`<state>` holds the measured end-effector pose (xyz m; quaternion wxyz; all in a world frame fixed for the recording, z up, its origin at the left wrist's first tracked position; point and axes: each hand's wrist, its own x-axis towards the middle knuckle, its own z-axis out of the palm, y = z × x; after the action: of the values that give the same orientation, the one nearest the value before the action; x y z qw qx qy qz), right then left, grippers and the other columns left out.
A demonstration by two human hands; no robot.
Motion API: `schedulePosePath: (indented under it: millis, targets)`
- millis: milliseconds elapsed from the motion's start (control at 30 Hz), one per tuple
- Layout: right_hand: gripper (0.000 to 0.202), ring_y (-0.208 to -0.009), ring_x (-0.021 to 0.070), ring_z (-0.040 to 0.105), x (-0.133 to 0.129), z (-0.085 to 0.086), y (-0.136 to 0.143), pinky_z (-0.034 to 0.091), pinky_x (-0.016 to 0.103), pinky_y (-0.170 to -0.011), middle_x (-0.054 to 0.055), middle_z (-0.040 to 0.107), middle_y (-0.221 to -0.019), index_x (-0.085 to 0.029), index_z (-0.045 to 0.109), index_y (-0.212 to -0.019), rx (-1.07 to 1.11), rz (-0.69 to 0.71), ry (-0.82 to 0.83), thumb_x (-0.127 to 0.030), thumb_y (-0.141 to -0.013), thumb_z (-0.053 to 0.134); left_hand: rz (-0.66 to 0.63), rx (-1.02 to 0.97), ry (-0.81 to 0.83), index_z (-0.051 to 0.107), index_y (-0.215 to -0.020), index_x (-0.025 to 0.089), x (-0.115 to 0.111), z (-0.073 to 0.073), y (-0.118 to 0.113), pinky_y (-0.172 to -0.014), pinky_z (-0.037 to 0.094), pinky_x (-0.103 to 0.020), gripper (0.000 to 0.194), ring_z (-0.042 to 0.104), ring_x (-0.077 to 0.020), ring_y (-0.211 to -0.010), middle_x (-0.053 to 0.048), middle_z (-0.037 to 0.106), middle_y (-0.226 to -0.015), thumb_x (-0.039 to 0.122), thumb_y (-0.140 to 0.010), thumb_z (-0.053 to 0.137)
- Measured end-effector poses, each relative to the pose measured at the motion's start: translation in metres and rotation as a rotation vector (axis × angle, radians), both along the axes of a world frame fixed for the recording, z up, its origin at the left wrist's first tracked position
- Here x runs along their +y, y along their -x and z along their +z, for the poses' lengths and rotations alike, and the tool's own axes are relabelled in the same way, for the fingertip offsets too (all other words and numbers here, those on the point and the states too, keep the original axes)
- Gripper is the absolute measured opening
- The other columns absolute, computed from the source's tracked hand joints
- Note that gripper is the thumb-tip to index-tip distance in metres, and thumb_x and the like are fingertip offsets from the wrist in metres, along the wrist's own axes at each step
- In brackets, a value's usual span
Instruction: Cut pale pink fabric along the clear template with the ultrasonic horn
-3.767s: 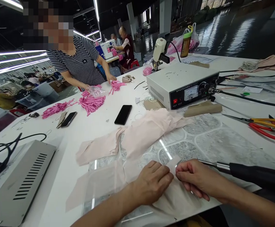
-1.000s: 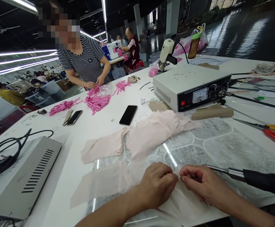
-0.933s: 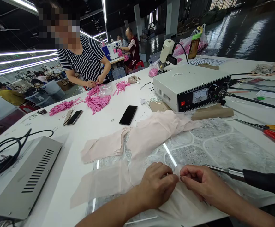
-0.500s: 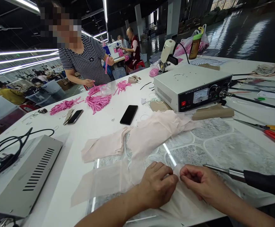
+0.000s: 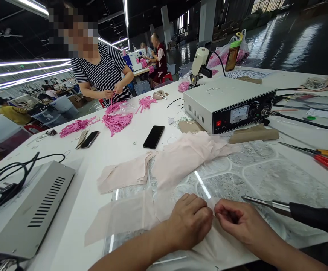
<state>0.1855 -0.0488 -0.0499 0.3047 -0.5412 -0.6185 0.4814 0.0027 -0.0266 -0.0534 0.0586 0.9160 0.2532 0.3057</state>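
Note:
A thin, see-through pale pink piece of fabric (image 5: 213,241) stretches under and between my hands. My left hand (image 5: 190,220) has its fingers curled down and closed on the fabric. Close beside it, my right hand (image 5: 238,218) pinches the same fabric between thumb and forefinger. A pen-like tool with a metal tip and thick black handle (image 5: 282,207) points left just behind my right hand. Beyond my hands sits a heap of pale pink fabric pieces (image 5: 186,154), with a neater stack of them (image 5: 125,173) to its left. The pinched fabric edge is mostly hidden by my fingers.
Beneath the fabric lies a clear-topped, stone-patterned mat (image 5: 265,180). A metal box with a dial (image 5: 228,101) stands behind, a grey vented box (image 5: 34,207) at left. Scissors (image 5: 327,160) lie right, a black phone (image 5: 154,136) centre. Across the table a co-worker (image 5: 104,71) handles pink straps (image 5: 117,122).
My hands stay almost still on the fabric. Across the table, the co-worker's hands have come together, with a pink strap between them.

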Motion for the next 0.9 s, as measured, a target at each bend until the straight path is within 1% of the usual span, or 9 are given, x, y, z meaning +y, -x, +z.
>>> schedulePosePath:
  millis: [233,500,633,733,900]
  targets:
    - [0.021,-0.052,0.0142,0.038,-0.001,0.0031,0.004,0.035,0.027,-0.05,-0.002,0.042,-0.052,-0.022,0.044,-0.055,-0.033,-0.002,-0.091,-0.034,-0.07,0.051,-0.021,0.018,-0.012,0.054,-0.073,0.014,0.0,-0.0008,0.0003,-0.061,0.04,-0.026,0.019,0.046,-0.014,-0.064,-0.004,0.054,-0.068,0.012,-0.088,0.043]
    - [0.019,-0.051,0.0138,0.038,-0.0033,-0.0015,0.004,0.033,0.028,-0.049,-0.002,0.042,-0.052,-0.022,0.042,-0.055,-0.041,-0.006,-0.141,-0.03,-0.071,0.05,-0.045,0.027,-0.008,0.053,-0.073,0.015,0.0013,-0.0005,-0.0003,-0.061,0.039,-0.027,0.018,0.045,-0.014,-0.063,-0.003,0.053,-0.067,0.012,-0.088,0.044]
    - [0.019,-0.051,0.0137,0.038,-0.0026,-0.0042,0.0039,0.033,0.028,-0.049,-0.002,0.041,-0.053,-0.021,0.043,-0.056,-0.026,-0.006,-0.141,-0.03,-0.072,0.05,-0.056,0.022,-0.001,0.052,-0.074,0.015,0.0013,-0.001,-0.0001,-0.062,0.04,-0.026,0.017,0.045,-0.0142,-0.064,-0.003,0.053,-0.068,0.012,-0.088,0.044]
    - [0.019,-0.052,0.0136,0.039,-0.0013,-0.0055,0.0017,0.033,0.027,-0.049,-0.002,0.042,-0.054,-0.021,0.045,-0.058,-0.006,0.008,-0.121,-0.032,-0.073,0.05,-0.055,0.016,0.006,0.053,-0.076,0.015,0.0016,-0.0026,0.0003,-0.062,0.04,-0.026,0.016,0.046,-0.014,-0.064,-0.003,0.054,-0.069,0.011,-0.089,0.044]
    - [0.019,-0.053,0.0135,0.043,-0.0009,-0.0063,-0.0029,0.035,0.026,-0.049,-0.002,0.046,-0.056,-0.02,0.056,-0.065,0.025,0.051,-0.073,-0.033,-0.077,0.049,-0.052,0.012,0.021,0.054,-0.081,0.015,0.0019,-0.0033,0.0017,-0.064,0.043,-0.027,0.014,0.048,-0.0145,-0.066,-0.004,0.057,-0.072,0.012,-0.09,0.044]
